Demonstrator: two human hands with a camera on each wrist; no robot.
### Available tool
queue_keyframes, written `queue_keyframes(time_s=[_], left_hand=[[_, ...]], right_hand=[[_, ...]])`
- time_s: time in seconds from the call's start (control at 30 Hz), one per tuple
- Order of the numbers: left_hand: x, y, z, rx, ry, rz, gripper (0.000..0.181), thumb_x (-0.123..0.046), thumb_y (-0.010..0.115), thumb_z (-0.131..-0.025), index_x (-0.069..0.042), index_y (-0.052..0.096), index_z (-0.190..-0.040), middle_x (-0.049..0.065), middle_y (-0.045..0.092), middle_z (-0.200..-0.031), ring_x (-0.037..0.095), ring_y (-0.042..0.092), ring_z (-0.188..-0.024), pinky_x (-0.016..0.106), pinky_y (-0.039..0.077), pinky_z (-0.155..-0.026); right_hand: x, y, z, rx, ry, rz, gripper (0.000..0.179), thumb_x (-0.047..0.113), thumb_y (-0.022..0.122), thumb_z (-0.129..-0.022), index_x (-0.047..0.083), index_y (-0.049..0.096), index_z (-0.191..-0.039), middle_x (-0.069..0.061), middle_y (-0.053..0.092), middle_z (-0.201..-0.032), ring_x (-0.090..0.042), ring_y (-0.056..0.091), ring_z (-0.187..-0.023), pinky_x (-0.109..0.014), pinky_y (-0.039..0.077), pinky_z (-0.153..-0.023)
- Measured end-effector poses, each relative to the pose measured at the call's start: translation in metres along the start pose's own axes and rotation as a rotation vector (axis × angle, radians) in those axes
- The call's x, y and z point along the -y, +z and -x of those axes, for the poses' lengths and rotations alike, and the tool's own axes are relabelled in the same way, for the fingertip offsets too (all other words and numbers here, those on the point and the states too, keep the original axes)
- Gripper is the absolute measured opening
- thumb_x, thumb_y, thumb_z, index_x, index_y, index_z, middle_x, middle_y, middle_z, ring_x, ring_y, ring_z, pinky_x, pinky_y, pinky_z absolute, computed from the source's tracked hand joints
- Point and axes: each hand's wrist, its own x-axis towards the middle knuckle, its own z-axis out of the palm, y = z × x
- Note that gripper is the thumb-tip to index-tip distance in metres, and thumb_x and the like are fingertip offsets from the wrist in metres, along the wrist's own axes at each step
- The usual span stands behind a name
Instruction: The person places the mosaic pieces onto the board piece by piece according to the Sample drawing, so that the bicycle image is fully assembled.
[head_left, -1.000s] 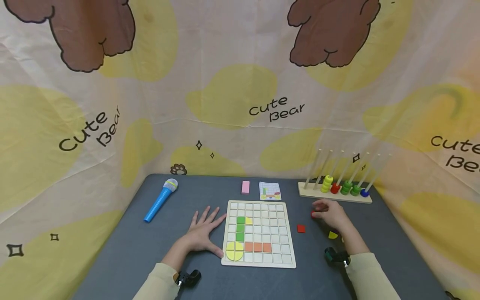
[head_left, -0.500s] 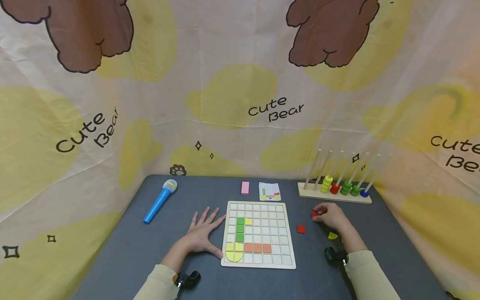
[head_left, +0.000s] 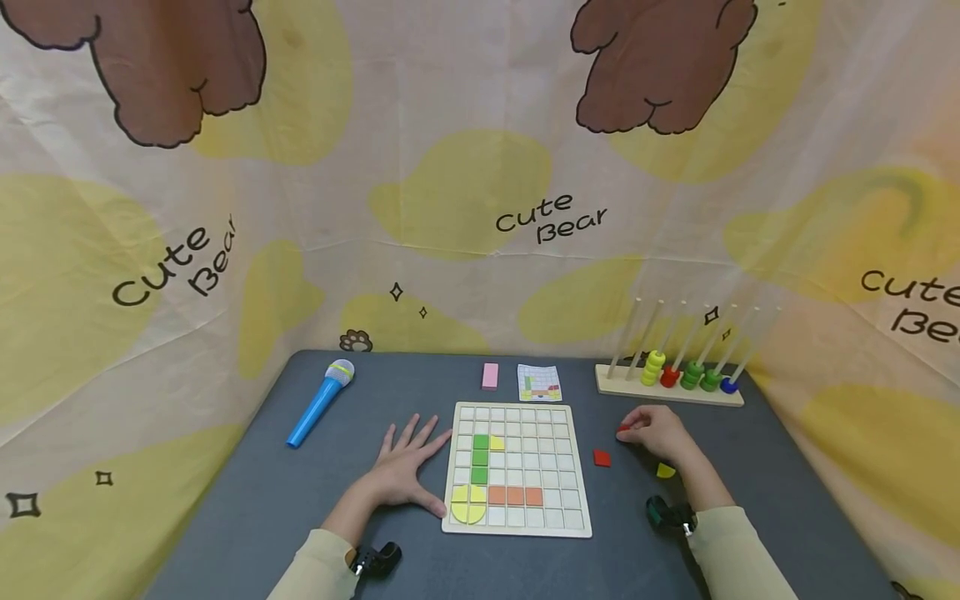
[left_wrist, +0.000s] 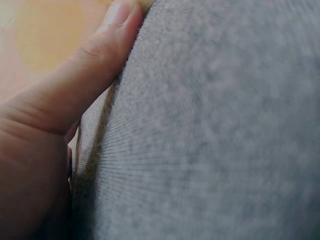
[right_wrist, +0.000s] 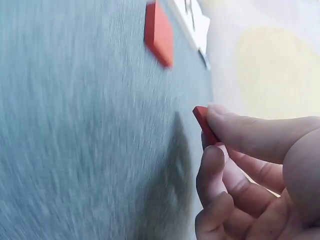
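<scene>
Beside the grid board, in the head view, the left hand is laid on the dark tabletop with its fingers spread apart, the thumb set at the board's near left corner. Well to the right of the board, a red piece is pinched by the right hand. A red square is left lying between board and hand, and a yellow piece is seen near the right wrist. Green squares, orange squares and yellow pieces are already seated in cells, while a patterned card is placed beyond the far edge.

From the left wrist, only the thumb and a blurred grey surface are shown; the other fingers cannot be judged there.

From the right wrist, the red piece is seen clamped between thumb and fingertip, apparently lifted off the tabletop. The step in hand is judged to be the picking up of a piece; next, it would need to be carried leftward, turned flat and lowered squarely into a free cell, probably matched to the card.
</scene>
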Motion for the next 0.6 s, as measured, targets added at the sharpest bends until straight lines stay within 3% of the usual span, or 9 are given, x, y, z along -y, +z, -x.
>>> queue_keyframes(time_s=[0.33,0.6], left_hand=[[0.003,0.003,-0.001,-0.025,0.041,0.052,0.133,-0.084,0.078,-0.052,-0.028,0.026,-0.162,0.009,0.011,-0.171,0.042,-0.005,-0.156,0.069,-0.013,-0.116],[0.000,0.000,0.000,-0.001,0.002,0.000,0.133,-0.084,0.078,-0.052,-0.032,0.024,-0.162,0.003,0.009,-0.171,0.038,-0.005,-0.157,0.067,-0.010,-0.118]], right_hand=[[0.033,0.014,0.018,-0.023,-0.086,-0.014,0.019,0.022,0.083,-0.085,0.008,0.077,-0.097,-0.004,0.070,-0.087,-0.021,0.057,-0.079,-0.031,0.046,-0.070],[0.051,0.028,0.028,-0.002,-0.106,-0.061,0.017,0.023,0.081,-0.086,0.009,0.079,-0.096,-0.002,0.073,-0.085,-0.018,0.056,-0.073,-0.029,0.046,-0.062]])
